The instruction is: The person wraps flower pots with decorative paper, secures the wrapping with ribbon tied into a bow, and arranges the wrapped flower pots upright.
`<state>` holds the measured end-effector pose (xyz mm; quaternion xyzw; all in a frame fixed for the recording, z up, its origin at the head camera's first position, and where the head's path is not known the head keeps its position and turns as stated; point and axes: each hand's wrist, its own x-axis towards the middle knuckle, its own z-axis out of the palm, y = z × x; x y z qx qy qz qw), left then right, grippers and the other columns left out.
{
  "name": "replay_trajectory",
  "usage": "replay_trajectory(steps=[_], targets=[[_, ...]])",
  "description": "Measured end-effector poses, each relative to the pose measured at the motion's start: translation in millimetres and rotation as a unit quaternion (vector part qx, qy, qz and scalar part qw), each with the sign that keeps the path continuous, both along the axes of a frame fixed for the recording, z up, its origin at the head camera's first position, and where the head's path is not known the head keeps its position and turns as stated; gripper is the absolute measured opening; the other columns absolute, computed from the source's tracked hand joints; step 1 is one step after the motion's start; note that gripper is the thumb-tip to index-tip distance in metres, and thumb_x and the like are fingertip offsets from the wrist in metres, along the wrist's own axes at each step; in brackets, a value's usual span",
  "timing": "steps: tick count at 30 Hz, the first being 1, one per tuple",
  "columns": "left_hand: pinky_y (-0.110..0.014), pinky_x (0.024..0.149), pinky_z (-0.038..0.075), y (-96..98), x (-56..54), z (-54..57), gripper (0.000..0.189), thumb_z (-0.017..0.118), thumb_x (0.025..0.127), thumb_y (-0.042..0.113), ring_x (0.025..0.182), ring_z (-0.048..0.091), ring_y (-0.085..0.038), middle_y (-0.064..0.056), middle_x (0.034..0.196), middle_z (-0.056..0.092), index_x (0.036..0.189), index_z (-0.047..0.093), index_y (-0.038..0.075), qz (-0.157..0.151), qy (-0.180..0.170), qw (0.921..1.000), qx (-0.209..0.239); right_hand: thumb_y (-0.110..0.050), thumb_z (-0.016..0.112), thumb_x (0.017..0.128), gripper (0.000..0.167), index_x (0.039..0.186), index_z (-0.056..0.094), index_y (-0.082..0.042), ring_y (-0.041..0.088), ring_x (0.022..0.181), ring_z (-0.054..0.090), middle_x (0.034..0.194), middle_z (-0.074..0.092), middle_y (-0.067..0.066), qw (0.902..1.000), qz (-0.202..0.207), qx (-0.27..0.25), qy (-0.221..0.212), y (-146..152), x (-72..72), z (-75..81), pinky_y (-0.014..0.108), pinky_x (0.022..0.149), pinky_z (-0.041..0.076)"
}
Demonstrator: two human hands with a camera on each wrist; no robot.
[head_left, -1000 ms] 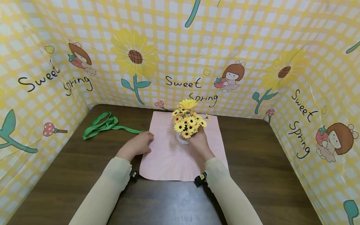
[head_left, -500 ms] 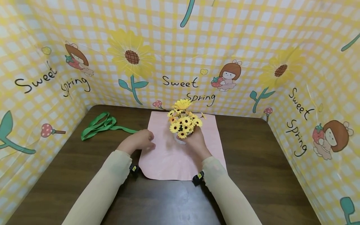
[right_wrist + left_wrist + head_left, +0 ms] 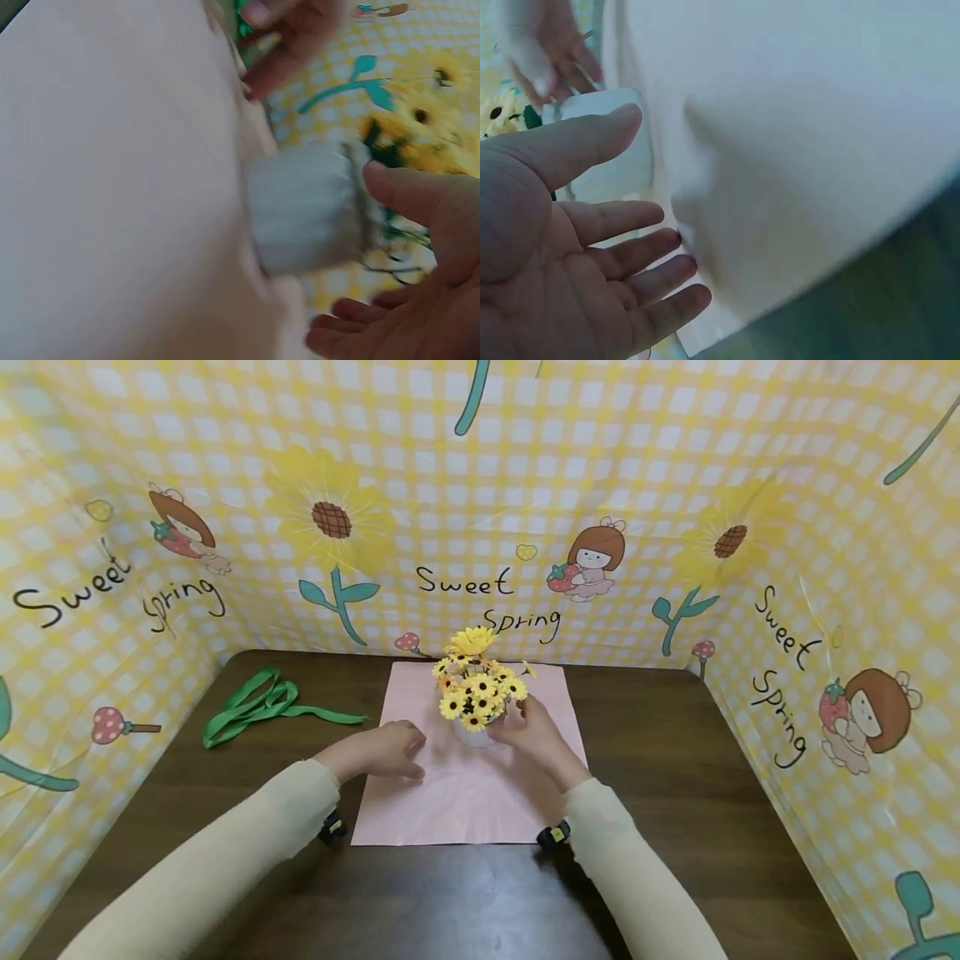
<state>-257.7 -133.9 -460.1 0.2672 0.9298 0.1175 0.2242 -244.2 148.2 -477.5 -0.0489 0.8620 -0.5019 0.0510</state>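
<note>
A white pot [image 3: 472,737] of yellow daisy-like flowers [image 3: 483,693] stands upright on a pink sheet of paper [image 3: 465,810] in the head view. My right hand [image 3: 542,737] is at the pot's right side. In the right wrist view its thumb lies close to the rim of the pot [image 3: 300,214], and the other fingers are spread apart below. Over the sheet's left edge is my left hand [image 3: 382,750], its fingers spread and apart from the pot. The left wrist view shows that palm with nothing in it.
A loosely looped green ribbon [image 3: 258,706] lies on the dark wooden table [image 3: 660,760] left of the paper, its tail reaching toward the left hand. A yellow checked cloth [image 3: 450,485] walls off the back and both sides.
My right hand has loosened from around the pot and drawn slightly right. My left hand has moved off the paper's left edge, inward over the sheet. The head view has shifted slightly.
</note>
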Motion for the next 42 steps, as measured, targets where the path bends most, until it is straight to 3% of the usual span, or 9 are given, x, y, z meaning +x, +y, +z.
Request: replay_trajectory(steps=[3,7,12,15,20,22,27,31,42], targets=[[-0.052,0.11,0.043,-3.9,2.9,2.6,0.061,0.079,0.088,0.034,0.128,0.056,-0.038,-0.023,0.135,0.061,0.133,0.062,-0.004,-0.01,-0.001,0.9999,-0.008,-0.034,0.074,0.092,0.067,0.145,0.053,0.001,0.039,0.136,0.05,0.148,0.052,0.02,0.9956,0.015,0.092,0.012,21.4,12.0,15.4,0.055,0.11,0.043],[-0.053,0.11,0.043,-2.0,1.5,4.8,0.064,0.077,0.09,0.032,0.129,0.056,-0.039,-0.026,0.135,0.061,0.137,0.057,-0.007,-0.007,0.018,0.9996,0.022,-0.03,0.066,0.096,0.046,0.13,0.066,0.001,0.037,0.127,0.058,0.137,0.059,0.019,0.9779,0.041,0.199,0.05,45.5,25.1,23.0,0.052,0.105,0.047],[-0.054,0.111,0.042,14.5,-5.6,-4.5,0.075,0.077,0.09,0.032,0.132,0.054,-0.042,-0.029,0.141,0.056,0.144,0.048,-0.012,0.048,0.028,0.9934,0.101,-0.022,0.063,0.099,0.032,0.12,0.071,0.001,0.036,0.122,0.061,0.131,0.062,0.018,0.956,0.045,0.281,0.07,64.5,39.4,17.5,0.05,0.105,0.048],[-0.054,0.107,0.046,24.5,-11.4,-13.3,0.076,0.078,0.089,0.034,0.129,0.056,-0.04,-0.027,0.141,0.057,0.144,0.049,-0.009,0.103,0.005,0.9824,0.156,-0.019,0.066,0.097,0.03,0.119,0.071,0.001,0.036,0.119,0.062,0.129,0.062,0.017,0.9476,0.051,0.309,0.065,73.3,46.8,12.2,0.049,0.102,0.05],[-0.052,0.107,0.046,34.7,-20.3,-23.2,0.075,0.083,0.087,0.028,0.13,0.056,-0.035,-0.016,0.14,0.061,0.149,0.048,0.006,0.175,-0.05,0.9486,0.259,-0.012,0.072,0.09,0.03,0.117,0.072,0.001,0.033,0.115,0.064,0.125,0.064,0.016,0.9467,0.067,0.312,0.046,84.2,55.2,2.0,0.047,0.1,0.052],[-0.051,0.109,0.044,36.9,-24.2,-27.0,0.078,0.085,0.085,0.025,0.132,0.055,-0.033,-0.013,0.142,0.06,0.152,0.047,0.012,0.171,-0.047,0.9445,0.276,-0.01,0.075,0.087,0.029,0.114,0.073,0.001,0.032,0.113,0.064,0.122,0.064,0.015,0.9473,0.077,0.308,0.046,86.4,57.7,-1.1,0.047,0.099,0.052],[-0.048,0.115,0.04,40.0,-31.8,-33.4,0.081,0.087,0.082,0.03,0.137,0.052,-0.03,-0.011,0.148,0.057,0.152,0.049,0.015,0.129,-0.003,0.9571,0.259,-0.011,0.083,0.08,0.034,0.11,0.073,0.001,0.031,0.111,0.064,0.119,0.066,0.014,0.9423,0.099,0.314,0.06,89.4,61.8,-5.4,0.046,0.098,0.052],[-0.048,0.118,0.036,43.7,-34.6,-34.1,0.084,0.086,0.083,0.035,0.142,0.047,-0.029,-0.01,0.154,0.051,0.154,0.046,0.016,0.115,0.009,0.961,0.251,-0.013,0.087,0.078,0.039,0.112,0.073,0.001,0.031,0.113,0.064,0.12,0.066,0.014,0.9375,0.106,0.325,0.063,90.2,63.5,-6.6,0.045,0.099,0.052],[-0.046,0.12,0.032,51.4,-37.1,-40.9,0.09,0.092,0.076,0.023,0.141,0.048,-0.023,-0.006,0.149,0.056,0.152,0.044,0.017,0.128,-0.026,0.9371,0.324,-0.012,0.089,0.076,0.038,0.109,0.075,0.001,0.03,0.108,0.064,0.113,0.067,0.012,0.9294,0.117,0.339,0.087,90.0,63.8,-7.4,0.044,0.098,0.053]])
